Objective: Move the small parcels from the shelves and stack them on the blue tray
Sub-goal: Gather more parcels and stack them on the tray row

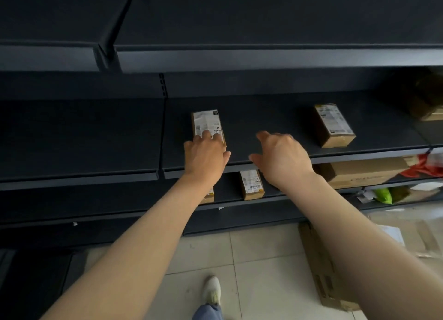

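Observation:
Two small brown parcels with white labels lie on the dark middle shelf [275,109]. My left hand [205,155] rests on the near end of the left parcel [207,123], fingers laid over its label and thumb out to the right. My right hand [282,158] hovers above the bare shelf between the two parcels, fingers loosely spread and holding nothing. The right parcel [334,125] lies untouched further right. On the shelf below, another small parcel [251,184] shows between my arms, and a second one [209,197] peeks out beneath my left forearm. No blue tray is in view.
A larger cardboard box [364,171] and red and green packages [383,195] sit on the lower shelves at right. A flattened carton [318,269] lies on the tiled floor by my right arm. A shoe [212,289] stands on the tiles below.

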Demonstrator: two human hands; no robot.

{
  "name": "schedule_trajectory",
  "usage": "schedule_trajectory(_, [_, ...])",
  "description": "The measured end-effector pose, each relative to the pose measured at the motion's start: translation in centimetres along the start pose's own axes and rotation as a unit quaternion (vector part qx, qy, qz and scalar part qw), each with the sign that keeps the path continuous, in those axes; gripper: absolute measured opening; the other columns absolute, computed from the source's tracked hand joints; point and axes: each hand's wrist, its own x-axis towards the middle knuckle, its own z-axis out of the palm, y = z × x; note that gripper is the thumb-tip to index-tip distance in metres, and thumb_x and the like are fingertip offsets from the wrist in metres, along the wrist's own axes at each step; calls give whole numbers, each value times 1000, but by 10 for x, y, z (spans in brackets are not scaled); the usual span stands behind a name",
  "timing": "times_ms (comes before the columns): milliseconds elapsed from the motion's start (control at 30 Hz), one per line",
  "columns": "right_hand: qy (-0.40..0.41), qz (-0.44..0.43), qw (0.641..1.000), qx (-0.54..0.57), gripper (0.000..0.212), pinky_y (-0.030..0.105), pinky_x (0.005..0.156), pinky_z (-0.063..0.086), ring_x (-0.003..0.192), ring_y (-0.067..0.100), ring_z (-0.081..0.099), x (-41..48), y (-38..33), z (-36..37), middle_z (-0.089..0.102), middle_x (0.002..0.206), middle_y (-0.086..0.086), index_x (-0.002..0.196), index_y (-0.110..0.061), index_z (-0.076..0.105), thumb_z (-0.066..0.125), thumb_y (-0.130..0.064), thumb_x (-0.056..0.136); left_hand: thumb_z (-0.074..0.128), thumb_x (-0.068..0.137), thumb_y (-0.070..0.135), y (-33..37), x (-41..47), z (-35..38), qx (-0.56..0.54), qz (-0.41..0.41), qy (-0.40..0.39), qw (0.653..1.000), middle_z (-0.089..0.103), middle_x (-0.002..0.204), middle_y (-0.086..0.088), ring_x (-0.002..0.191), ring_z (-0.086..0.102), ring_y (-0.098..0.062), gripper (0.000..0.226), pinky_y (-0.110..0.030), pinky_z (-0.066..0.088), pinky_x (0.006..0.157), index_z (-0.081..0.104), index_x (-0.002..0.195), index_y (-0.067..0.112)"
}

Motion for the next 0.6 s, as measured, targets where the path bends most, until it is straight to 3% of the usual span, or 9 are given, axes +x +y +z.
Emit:
schedule_trajectory(333, [-40,-19,999,24,44,37,88,50,111,27,54,53,15,32,61,111,10,132,-13,47,56,-34,94,51,75,72,-2,63,54,-30,-186,-48,981,42,125,-21,110,46,-35,88,-44,43,87,40,129,3])
schedule_trajectory(500, [-48,-23,998,29,46,37,90,49,113,27,53,65,32,37,61,114,10,134,-13,46,55,-34,94,61,75,63,7,75,66,-126,-231,-48,964,41,125,-23,107,50,-36,90,-43,51,81,25,136,7])
schedule_trajectory(600, [-55,-22,998,35,46,36,89,49,112,26,53,69,50,40,61,113,10,134,-13,46,55,-34,94,63,76,56,19,76,64,-144,-241,-35,959,39,125,-23,106,48,-36,86,-42,51,78,25,136,8])
